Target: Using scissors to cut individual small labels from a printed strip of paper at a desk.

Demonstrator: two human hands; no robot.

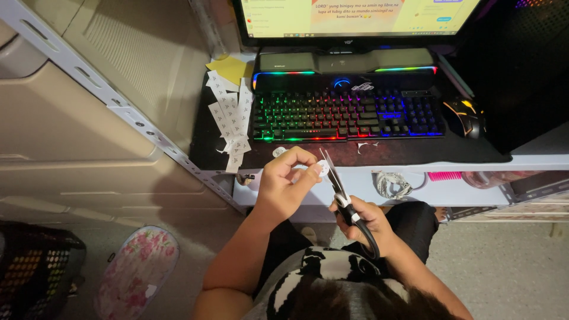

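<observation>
Small white paper cutout (316, 170) is pinched in left hand (283, 181); scissors (338, 186), gripped in right hand (363, 222), are met at its 3 o'clock, blades pointing 11 o'clock.

A small white round paper piece (318, 169) sits between open scissors (338, 184) blades, black handles near.

Dark desk (415, 155), backlit keyboard (347, 114), mouse (464, 117), paper strips (231, 115)

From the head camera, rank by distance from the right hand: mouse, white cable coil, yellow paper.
1. White cable coil, on the shelf just above the right hand.
2. Mouse, farther up on the desk's right side.
3. Yellow paper, far upper left, past the keyboard.
</observation>
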